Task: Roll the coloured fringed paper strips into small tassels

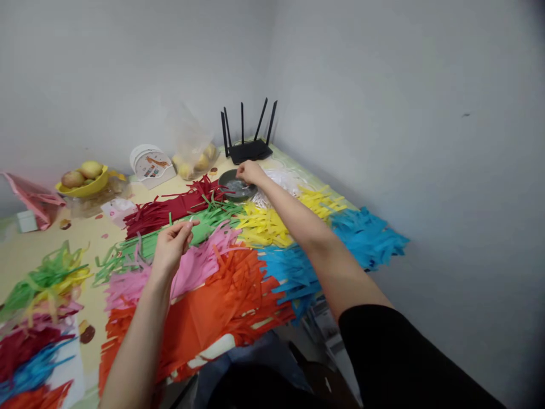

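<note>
My left hand (pixel 171 245) hovers above the pink paper strips (pixel 200 262) and green paper strips (pixel 145 245), fingers pinched together on a thin white strip that is hard to make out. My right hand (pixel 249 170) stretches far forward, fingers curled down onto the rim of a dark round dish (pixel 237 188) in front of the black router (pixel 249 149). White strips (pixel 281 180) lie just right of that dish. Whether the right hand holds anything is hidden.
Piles of cut paper strips cover the table: dark red (pixel 170 207), yellow (pixel 264 224), blue (pixel 361 238), orange (pixel 221 307). A yellow fruit bowl (pixel 83 182), a plastic bag of fruit (pixel 191 156), a round white box (pixel 151 162) and a pink bag (pixel 36 199) stand at the back. Walls close the corner.
</note>
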Demonstrator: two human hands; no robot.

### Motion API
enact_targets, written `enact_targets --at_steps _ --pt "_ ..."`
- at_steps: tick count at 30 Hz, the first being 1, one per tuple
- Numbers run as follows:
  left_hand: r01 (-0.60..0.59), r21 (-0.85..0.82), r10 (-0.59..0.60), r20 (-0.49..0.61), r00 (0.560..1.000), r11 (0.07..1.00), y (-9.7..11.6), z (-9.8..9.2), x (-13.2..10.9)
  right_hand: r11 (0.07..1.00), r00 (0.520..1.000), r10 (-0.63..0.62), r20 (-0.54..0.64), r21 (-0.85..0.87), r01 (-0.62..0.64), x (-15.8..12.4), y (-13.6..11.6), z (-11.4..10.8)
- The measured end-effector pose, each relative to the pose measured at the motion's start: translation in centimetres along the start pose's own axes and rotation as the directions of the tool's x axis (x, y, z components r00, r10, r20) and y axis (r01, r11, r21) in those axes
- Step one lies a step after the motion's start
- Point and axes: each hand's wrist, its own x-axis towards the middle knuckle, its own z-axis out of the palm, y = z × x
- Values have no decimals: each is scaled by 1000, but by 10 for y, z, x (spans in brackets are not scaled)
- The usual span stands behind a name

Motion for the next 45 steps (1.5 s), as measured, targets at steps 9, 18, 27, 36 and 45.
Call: enact_targets --at_steps 9,18,27,36,45 --pt "-45 -79 48 40 998 996 3 -4 -31 233 866 -484 123 972 -8 -145 -115 63" --pt "36 -208 -12 117 993 977 -2 -36 -83 128 857 -489 162 985 -114 -187 -142 79" --pt "68 -226 -44 109 993 972 -2 -61 -123 341 723 -637 269 939 -49 -194 -150 88" --pt "99 -237 -82 81 993 966 -10 -77 -138 569 714 -662 227 772 283 -198 -166 83" --pt "-18 -282 -26 -150 988 959 -19 -75 -138 596 713 -680 -170 438 673 -224 -174 90"
